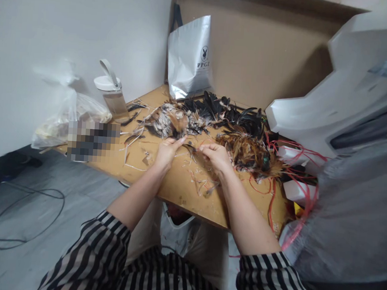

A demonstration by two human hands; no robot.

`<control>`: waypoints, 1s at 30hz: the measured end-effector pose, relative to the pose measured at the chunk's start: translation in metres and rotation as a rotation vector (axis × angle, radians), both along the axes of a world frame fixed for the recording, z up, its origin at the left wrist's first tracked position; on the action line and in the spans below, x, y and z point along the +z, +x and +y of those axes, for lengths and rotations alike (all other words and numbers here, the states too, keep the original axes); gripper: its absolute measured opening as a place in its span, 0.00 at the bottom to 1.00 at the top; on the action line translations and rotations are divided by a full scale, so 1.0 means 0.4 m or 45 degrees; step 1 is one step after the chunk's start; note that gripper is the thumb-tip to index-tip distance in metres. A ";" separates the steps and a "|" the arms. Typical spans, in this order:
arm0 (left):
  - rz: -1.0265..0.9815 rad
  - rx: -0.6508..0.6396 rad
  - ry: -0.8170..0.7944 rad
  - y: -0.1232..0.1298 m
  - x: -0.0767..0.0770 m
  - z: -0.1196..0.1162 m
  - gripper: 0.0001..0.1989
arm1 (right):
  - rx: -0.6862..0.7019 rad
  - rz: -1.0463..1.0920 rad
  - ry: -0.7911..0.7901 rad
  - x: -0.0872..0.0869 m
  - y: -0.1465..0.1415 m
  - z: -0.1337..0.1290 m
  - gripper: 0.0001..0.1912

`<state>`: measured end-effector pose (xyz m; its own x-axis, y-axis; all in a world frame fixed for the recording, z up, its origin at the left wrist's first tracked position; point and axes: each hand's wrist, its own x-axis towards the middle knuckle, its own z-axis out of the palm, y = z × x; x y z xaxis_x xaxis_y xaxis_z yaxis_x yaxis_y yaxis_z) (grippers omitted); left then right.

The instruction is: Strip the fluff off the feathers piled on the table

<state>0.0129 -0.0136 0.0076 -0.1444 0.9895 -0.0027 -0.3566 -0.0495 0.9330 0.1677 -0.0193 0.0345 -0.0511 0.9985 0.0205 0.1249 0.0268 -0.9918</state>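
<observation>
My left hand [167, 153] is closed over the wooden table, its thumb stretched toward the right and its fingers curled. Whatever it may hold is too small to make out. Across from it, my right hand [216, 156] pinches the end of a small dark feather [189, 148] that lies in the gap between both hands. Just beyond my left hand is a pile of pale and brown feathers [169, 119]. Brown-gold feathers [246, 151] are heaped beside my right hand, and black feathers [222, 109] spread behind them.
A silver bag [189, 60] stands at the back corner. To the left are a lidded bottle [114, 95] and a clear plastic bag [73, 114]. Red strings [272, 199] and white foam pieces [298, 192] crowd the right side. Loose scraps lie on the table [174, 183].
</observation>
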 end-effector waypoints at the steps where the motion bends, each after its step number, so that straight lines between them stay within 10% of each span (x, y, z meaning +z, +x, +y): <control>1: 0.003 -0.011 0.022 0.002 0.000 -0.001 0.15 | -0.010 -0.003 0.006 0.000 0.001 0.001 0.14; 30: 0.078 -0.108 -0.023 0.033 -0.006 -0.014 0.18 | -0.091 -0.190 0.154 -0.004 -0.032 -0.012 0.13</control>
<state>0.0261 -0.0191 0.0050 -0.0606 0.9981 -0.0147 -0.3012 -0.0043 0.9536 0.1551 -0.0239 0.0328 0.0086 0.9904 0.1379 0.2763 0.1302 -0.9522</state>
